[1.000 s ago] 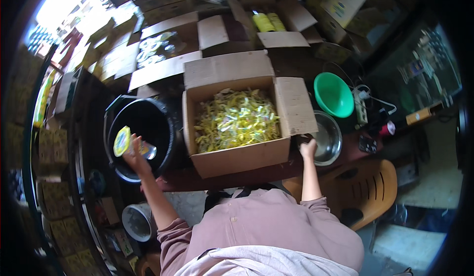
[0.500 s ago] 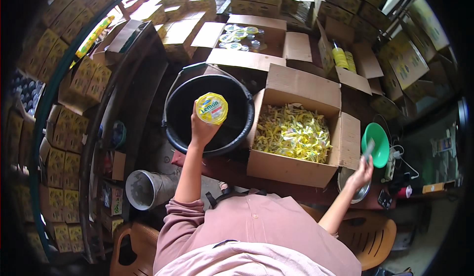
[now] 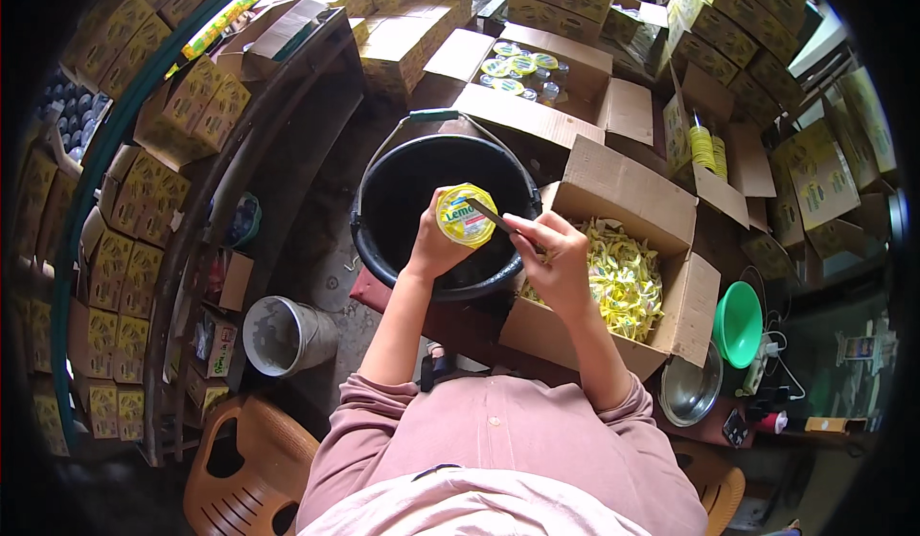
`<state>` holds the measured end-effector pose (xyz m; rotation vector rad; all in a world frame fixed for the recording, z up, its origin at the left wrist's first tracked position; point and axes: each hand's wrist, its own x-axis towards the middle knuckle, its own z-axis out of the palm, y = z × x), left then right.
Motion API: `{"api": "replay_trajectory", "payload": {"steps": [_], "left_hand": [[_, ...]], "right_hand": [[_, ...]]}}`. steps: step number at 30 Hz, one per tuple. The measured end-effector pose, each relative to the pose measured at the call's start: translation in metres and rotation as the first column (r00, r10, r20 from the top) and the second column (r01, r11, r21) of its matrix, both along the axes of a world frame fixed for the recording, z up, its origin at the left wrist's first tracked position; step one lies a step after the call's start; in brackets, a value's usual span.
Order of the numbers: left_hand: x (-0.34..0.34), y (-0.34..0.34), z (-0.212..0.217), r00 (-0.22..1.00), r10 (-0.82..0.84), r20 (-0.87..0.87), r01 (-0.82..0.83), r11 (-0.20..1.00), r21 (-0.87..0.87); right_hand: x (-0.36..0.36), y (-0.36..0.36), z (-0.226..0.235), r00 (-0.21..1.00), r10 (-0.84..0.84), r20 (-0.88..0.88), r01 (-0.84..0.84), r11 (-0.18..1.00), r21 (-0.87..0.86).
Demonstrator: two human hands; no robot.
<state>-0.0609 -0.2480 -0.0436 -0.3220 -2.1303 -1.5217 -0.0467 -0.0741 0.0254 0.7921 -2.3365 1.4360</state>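
My left hand point(image 3: 431, 247) is closed around a sealed cup with a yellow printed lid point(image 3: 464, 222), its top facing up. In my right hand point(image 3: 559, 260) is a small knife point(image 3: 492, 215), whose dark blade lies across the lid near its upper right edge. Whether the blade cuts into the lid I cannot tell. Below both hands stands a large black bucket point(image 3: 362, 249), its inside dark. To the right, under my right wrist, a cardboard box point(image 3: 628, 177) holds a heap of yellow plastic strips or wrappers point(image 3: 623, 282).
Behind the bucket, an open carton point(image 3: 522, 112) holds several lidded cups. A green bowl point(image 3: 738, 325) and a metal bowl point(image 3: 692, 387) sit at the right. On the left are a grey bucket point(image 3: 287, 335), an orange chair point(image 3: 251, 464) and shelves of cartons point(image 3: 120, 266).
My right hand has moved left from beside the green bowl, bringing the knife onto the cup's lid. My left hand still holds the cup over the bucket. The view has shifted.
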Motion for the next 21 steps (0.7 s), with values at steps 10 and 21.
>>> {"api": "replay_trajectory", "payload": {"steps": [10, 21], "left_hand": [[-0.002, -0.002, -0.002, 0.997, 0.07, 0.024, -0.07, 0.997, 0.023], [-0.002, -0.002, -0.005, 0.997, 0.068, 0.03, -0.069, 0.997, 0.042]], "right_hand": [[0.0, -0.03, -0.011, 0.998, -0.057, -0.001, 0.057, 0.998, 0.024], [0.001, -0.039, -0.013, 0.99, -0.063, -0.125, 0.075, 0.993, 0.094]]}}
